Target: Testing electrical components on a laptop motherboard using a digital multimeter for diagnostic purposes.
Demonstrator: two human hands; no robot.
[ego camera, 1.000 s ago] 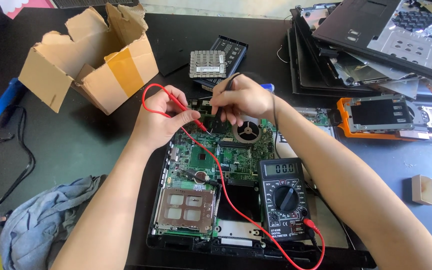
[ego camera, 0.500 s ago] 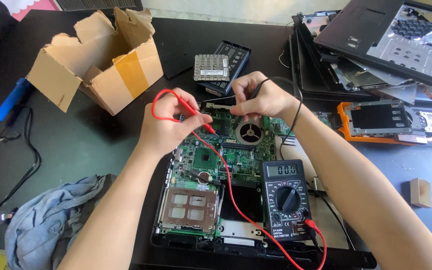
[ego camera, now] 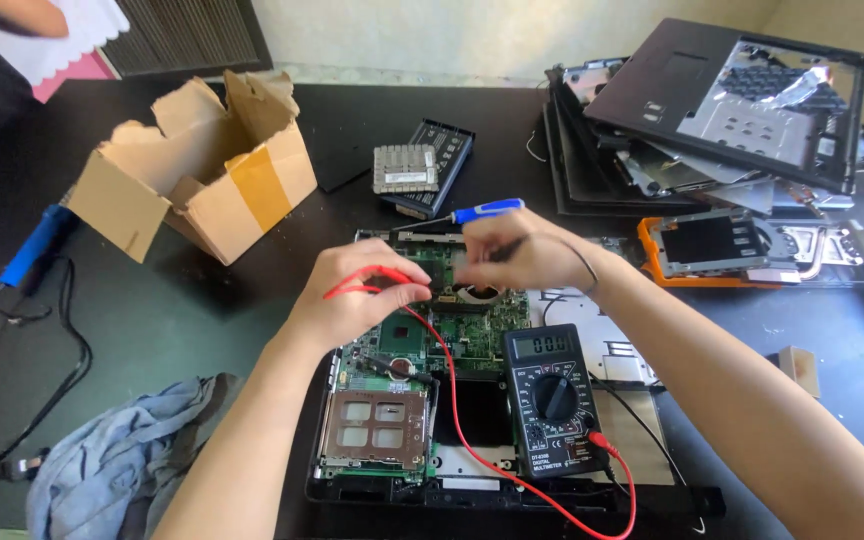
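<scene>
**Both hands on probes over the open laptop board**

Black desk [ego camera: 252, 330], top left corner cut off by the frame. Opened laptop chassis [ego camera: 512, 495] lies at centre front, its green motherboard [ego camera: 462, 335] partly hidden under both hands. Stack of stripped laptop shells [ego camera: 732, 110] far right, torn cardboard box [ego camera: 202, 175] far left, blue cloth [ego camera: 112, 470] at the lower left edge, half out of frame. Black multimeter [ego camera: 555, 400] rests on the chassis, red lead [ego camera: 472, 445] looping from it up to the left hand [ego camera: 357, 300]. Left hand pinched shut on the red probe [ego camera: 372, 280]; tip hidden by the fingers. Right hand [ego camera: 517, 250] closed on a dark probe, mostly covered, contact point not visible. Hands close together, not touching. Blue-handled screwdriver [ego camera: 482, 211] lies just behind them.
</scene>
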